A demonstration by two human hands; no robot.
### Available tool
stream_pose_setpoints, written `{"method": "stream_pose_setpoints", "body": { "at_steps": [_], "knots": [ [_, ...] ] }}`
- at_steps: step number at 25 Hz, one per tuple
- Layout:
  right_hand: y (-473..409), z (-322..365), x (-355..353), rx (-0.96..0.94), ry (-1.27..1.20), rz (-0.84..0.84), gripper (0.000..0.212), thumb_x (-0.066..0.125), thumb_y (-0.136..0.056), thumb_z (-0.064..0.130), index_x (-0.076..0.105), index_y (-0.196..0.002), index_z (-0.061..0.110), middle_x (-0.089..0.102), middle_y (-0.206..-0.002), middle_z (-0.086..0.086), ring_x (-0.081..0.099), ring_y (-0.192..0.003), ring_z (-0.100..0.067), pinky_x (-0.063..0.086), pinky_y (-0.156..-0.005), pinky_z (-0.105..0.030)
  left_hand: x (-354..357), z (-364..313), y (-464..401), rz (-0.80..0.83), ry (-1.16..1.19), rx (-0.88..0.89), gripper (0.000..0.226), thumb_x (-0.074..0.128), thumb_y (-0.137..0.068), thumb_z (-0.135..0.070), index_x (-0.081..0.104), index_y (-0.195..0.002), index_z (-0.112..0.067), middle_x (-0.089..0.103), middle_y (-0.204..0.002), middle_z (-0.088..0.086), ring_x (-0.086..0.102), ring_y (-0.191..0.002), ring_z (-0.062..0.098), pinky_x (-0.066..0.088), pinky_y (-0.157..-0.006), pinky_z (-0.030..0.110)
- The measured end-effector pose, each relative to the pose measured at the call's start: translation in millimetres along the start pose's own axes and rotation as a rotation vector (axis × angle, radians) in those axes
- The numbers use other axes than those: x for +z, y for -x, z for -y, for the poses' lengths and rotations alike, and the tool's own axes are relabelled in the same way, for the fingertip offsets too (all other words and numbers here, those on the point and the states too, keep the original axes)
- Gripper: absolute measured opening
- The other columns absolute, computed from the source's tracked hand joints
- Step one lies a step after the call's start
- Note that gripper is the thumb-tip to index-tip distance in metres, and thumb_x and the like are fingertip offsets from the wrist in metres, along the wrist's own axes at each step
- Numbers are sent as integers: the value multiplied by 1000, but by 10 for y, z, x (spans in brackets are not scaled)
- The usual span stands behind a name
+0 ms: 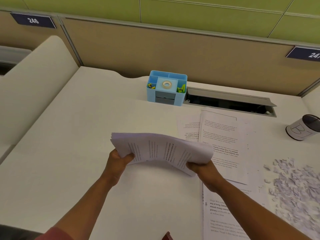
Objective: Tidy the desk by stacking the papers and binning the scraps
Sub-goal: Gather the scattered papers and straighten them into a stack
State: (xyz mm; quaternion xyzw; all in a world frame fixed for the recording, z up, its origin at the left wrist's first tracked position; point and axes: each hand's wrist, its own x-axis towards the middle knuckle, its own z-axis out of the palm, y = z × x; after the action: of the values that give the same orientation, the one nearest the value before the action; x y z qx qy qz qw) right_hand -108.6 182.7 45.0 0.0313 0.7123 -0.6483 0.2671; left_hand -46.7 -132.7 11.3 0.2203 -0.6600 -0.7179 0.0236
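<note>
Head cam: paper stack (161, 151) held above the desk (69, 153), bowed, left hand (119, 160) & right hand (200, 168) each clamped on an end. Loose sheets (223, 135) lie under/right of it. Scraps (294, 184) heaped far right, cut off by frame. Blue organizer (167, 88) behind, bin cup (304, 127) at rt edge, label hard to read.

Bright, even overhead light, soft shadows, wide-angle bending at edges, slight motion blur.

Desk (69, 153) lies bare on the left; loose sheets (223, 135) and scraps (294, 184) crowd the right.
</note>
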Motion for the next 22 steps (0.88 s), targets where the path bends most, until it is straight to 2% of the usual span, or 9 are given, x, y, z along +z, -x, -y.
{"method": "stream_pose_setpoints", "body": {
  "at_steps": [3, 5, 7, 11, 14, 16, 18, 19, 22],
  "knots": [
    [-13, 43, -31, 0, 39, -19, 35, 74, -88, 4, 69, -112, 28, 75, -107, -2, 67, -111, -26, 56, -97, -51, -109, -59, -21, 36, -175, -19, 29, 79, -87, -13, 70, -113, -21, 78, -101, -11, 72, -97, 9, 58, -88, 29],
    [15, 125, -80, -2, 67, 9, 29, 75, -88, 9, 70, -110, 27, 76, -107, -4, 70, -107, -27, 57, -93, -55, -146, -205, -42, 56, -247, 2, 23, 74, -90, -9, 71, -107, -23, 78, -96, -17, 73, -93, 8, 59, -82, 25],
    [85, 229, -166, -1, 51, 53, 30, 74, -88, 9, 69, -115, 20, 75, -109, -8, 71, -105, -28, 59, -90, -53, -183, -384, -81, 146, -258, 12, 21, 77, -88, -11, 73, -107, -20, 78, -100, -10, 74, -95, 12, 59, -79, 24],
    [269, 318, -363, 14, -47, 82, 35, 69, -87, -2, 65, -120, 9, 73, -110, -17, 71, -105, -33, 60, -86, -49, -119, -629, -105, 351, -215, -51, 41, 84, -77, -27, 73, -113, -11, 77, -111, 8, 73, -102, 27, 59, -83, 35],
    [379, 210, -493, 56, -171, 3, 40, 69, -82, -5, 64, -121, 7, 72, -114, -21, 70, -107, -38, 58, -87, -56, 42, -587, -126, 338, -132, -170, 73, 91, -66, -51, 69, -116, -3, 73, -115, 18, 72, -102, 34, 58, -79, 38],
    [464, 108, -600, 76, -252, -70, 44, 70, -80, -2, 63, -122, 7, 71, -117, -21, 68, -111, -40, 55, -92, -63, 166, -507, -118, 331, 9, -300, 89, 79, -69, -71, 64, -122, -1, 66, -124, 26, 65, -102, 35, 54, -79, 40],
    [550, 16, -687, 75, -348, -158, 41, 68, -82, -4, 64, -120, 9, 72, -118, -18, 68, -111, -38, 54, -93, -62, 388, -420, -25, 340, 315, -412, 78, 56, -86, -73, 61, -132, -10, 65, -130, 22, 62, -113, 38, 54, -89, 48],
    [593, -16, -712, 71, -396, -207, 39, 65, -85, -7, 64, -119, 11, 73, -117, -16, 69, -110, -36, 56, -91, -58, 554, -407, 58, 336, 467, -446, 70, 54, -89, -68, 61, -132, -13, 65, -131, 19, 63, -116, 39, 55, -92, 52],
    [691, -83, -750, 55, -516, -336, 37, 60, -90, -11, 65, -116, 14, 76, -112, -8, 73, -103, -28, 63, -76, -42, 1223, -402, 326, 320, 660, -405, 33, 69, -89, -33, 63, -118, -19, 66, -126, 13, 68, -109, 34, 58, -92, 48]
  ]
}}
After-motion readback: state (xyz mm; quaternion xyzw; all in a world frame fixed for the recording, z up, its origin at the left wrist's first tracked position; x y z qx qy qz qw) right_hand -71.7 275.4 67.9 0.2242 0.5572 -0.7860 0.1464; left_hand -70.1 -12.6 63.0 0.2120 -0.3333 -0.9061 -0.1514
